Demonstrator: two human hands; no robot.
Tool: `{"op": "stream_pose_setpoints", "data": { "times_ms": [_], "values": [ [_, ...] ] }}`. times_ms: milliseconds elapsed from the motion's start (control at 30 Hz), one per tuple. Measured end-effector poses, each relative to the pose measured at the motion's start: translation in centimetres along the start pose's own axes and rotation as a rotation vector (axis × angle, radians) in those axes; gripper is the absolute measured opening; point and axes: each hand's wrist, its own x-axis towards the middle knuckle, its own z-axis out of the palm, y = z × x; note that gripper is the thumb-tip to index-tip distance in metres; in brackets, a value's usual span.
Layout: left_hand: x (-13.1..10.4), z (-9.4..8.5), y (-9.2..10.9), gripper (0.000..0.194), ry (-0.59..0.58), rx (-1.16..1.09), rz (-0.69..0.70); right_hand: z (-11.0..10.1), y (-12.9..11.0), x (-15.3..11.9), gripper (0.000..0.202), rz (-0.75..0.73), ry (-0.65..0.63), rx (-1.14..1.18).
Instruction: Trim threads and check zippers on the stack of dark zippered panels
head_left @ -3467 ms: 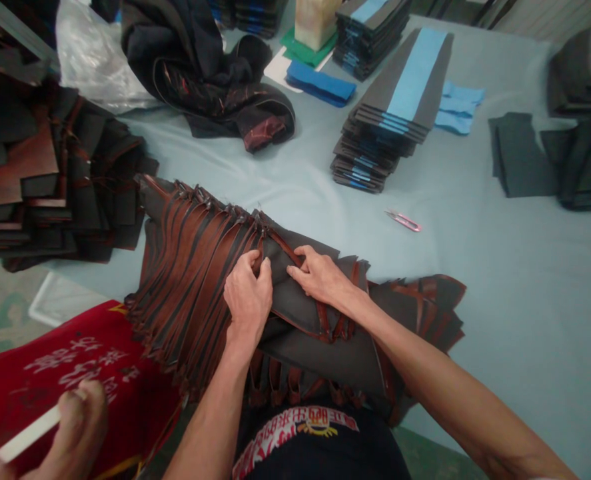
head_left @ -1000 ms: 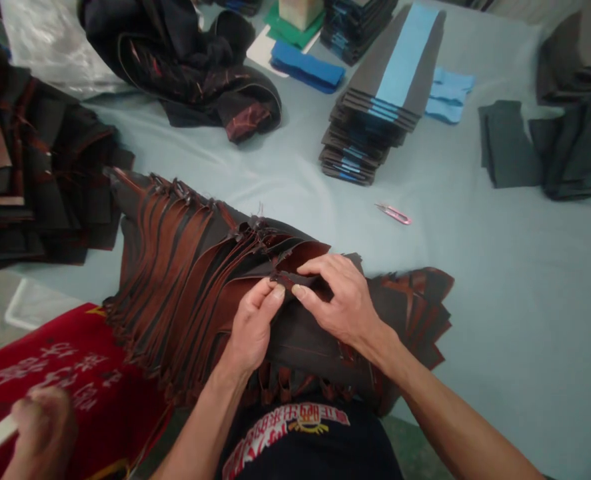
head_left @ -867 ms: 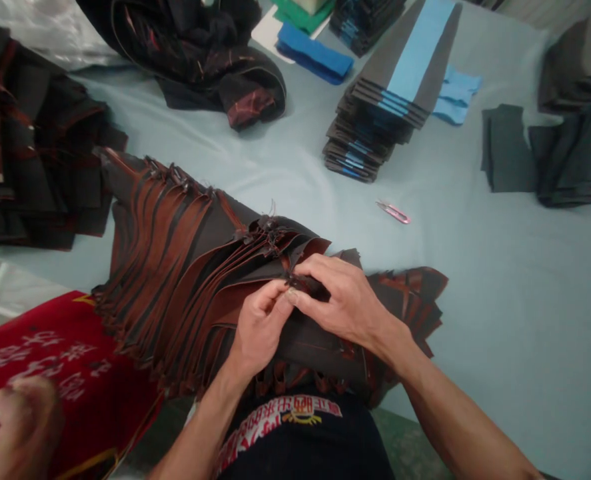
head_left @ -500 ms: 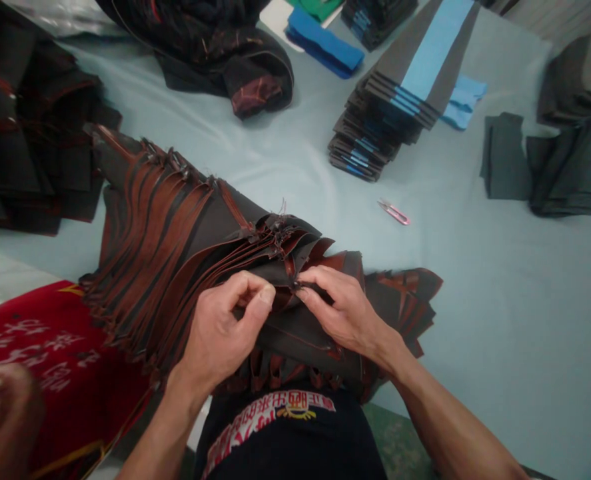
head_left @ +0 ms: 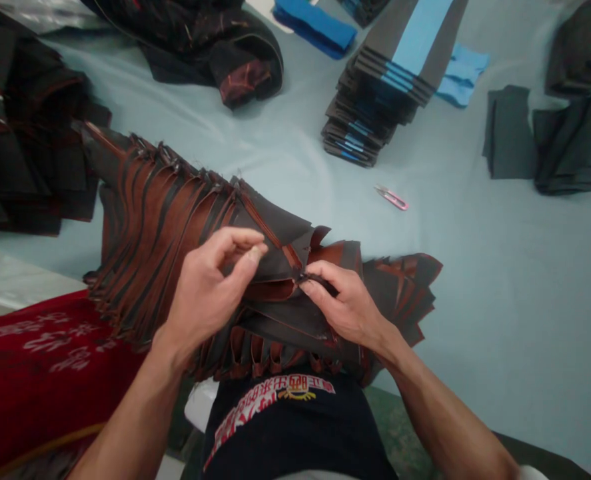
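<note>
Taking the right fingertips as the dial's centre, with twelve straight ahead, the bundle of grey and brown pieces (head_left: 275,313) lies across the near side of the pale tablecloth (head_left: 500,280), from ten to four o'clock, its ragged upper edge sloping down to the right. The right hand (head_left: 342,300) has thumb and forefinger pressed together on a dark gathered end (head_left: 301,273) where a brown strip meets it. The left hand (head_left: 210,287), at nine o'clock over the pleated part, holds its fingers curled with the thumb close to their tips; whether anything is pinched there, I cannot tell. A strip of cloth separates the bundle's upper edge from the dark garment (head_left: 190,40) at eleven and the blue-banded stack (head_left: 390,73) at one. Pink snips (head_left: 392,198) lie in that space, between one and two. The broadest room for moving runs from two round to four, bounded by dark pieces (head_left: 510,133) at two and the table's near edge between four and five. Red cloth (head_left: 25,400) borders the bundle at eight.
</note>
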Motion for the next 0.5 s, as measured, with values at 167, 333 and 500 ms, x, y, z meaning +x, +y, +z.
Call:
{"op": "stream_pose_setpoints", "data": {
  "times_ms": [167, 333, 500],
  "values": [
    [-4.3, 1.3, 1.4, 0.014, -0.015, 0.094, 0.079, -0.3, -1.0, 1.1, 0.015, -0.011, -0.024, 0.079],
    [-4.2, 2.5, 1.2, 0.012, 0.009, -0.047, 0.029, -0.2, -1.3, 1.5, 0.011, -0.076, 0.004, 0.031],
    [-2.9, 1.9, 1.6, 0.004, -0.057, -0.167, 0.069, -0.1, -1.2, 1.6, 0.010, -0.119, 0.008, -0.008]
  ]
}}
